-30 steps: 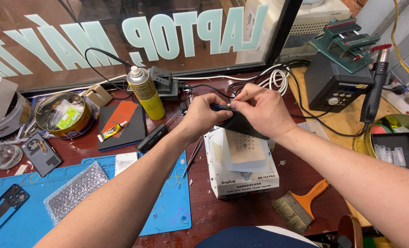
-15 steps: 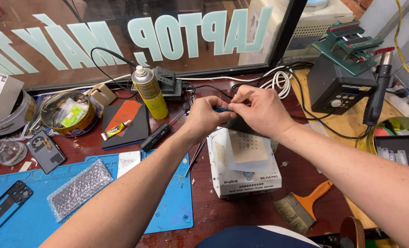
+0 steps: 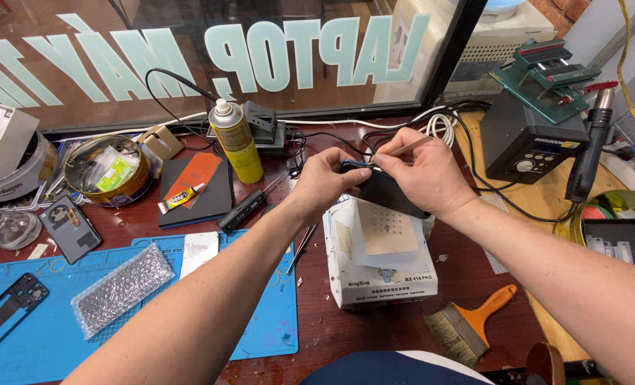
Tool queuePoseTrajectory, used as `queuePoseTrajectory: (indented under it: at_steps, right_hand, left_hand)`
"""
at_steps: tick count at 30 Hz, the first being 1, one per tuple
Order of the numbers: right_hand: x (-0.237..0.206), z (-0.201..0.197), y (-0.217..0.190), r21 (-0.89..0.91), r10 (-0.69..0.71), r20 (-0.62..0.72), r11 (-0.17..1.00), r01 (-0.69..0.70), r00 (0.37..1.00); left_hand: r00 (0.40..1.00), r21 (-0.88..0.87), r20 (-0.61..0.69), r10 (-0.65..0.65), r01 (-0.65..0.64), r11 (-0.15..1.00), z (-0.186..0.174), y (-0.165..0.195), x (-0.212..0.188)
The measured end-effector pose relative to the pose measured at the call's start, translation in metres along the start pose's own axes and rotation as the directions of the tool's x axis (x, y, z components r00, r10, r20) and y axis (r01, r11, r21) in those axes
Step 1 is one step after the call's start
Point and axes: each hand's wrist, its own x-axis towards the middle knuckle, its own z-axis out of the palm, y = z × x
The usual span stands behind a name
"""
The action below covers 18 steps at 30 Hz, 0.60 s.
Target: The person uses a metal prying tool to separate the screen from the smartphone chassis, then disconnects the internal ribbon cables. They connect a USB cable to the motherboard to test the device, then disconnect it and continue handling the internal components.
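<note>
left grip (image 3: 328,178) pinches phone (image 3: 386,192); right grip (image 3: 421,175) tweezers (image 3: 410,147) above.

Leaving open bench (image 3: 467,274) right of the white box (image 3: 381,267); crowding the left approach with spray can (image 3: 236,141) and screwdriver (image 3: 245,208); blocking behind with tangled cables (image 3: 431,128); brush (image 3: 471,324) lying nearer.

head cam | worn on the person's head | looks steeply down and forward over the workbench (image 3: 332,335) toward the shop window (image 3: 189,64) | close range | single view
</note>
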Motion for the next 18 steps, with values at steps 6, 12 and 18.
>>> queuePoseTrajectory:
  at_steps: [6, 12, 18]
  right_hand:
    - [0.012, 0.012, 0.001, -0.069, -0.006, -0.026, 0.998, 0.005, 1.0]
    - [0.028, 0.02, 0.006, 0.042, 0.071, 0.071, 0.996, -0.074, 0.995]
    - [0.028, 0.021, 0.004, 0.012, 0.09, 0.078, 0.996, -0.091, 0.993]
  left_hand:
    - [0.996, 0.037, -0.052, -0.076, 0.078, 0.996, -0.005, -0.011, 0.005]
    - [0.998, -0.005, -0.046, -0.036, 0.036, 0.999, -0.008, -0.015, 0.008]
    - [0.997, 0.026, -0.053, -0.057, 0.058, 0.998, -0.011, -0.011, 0.003]
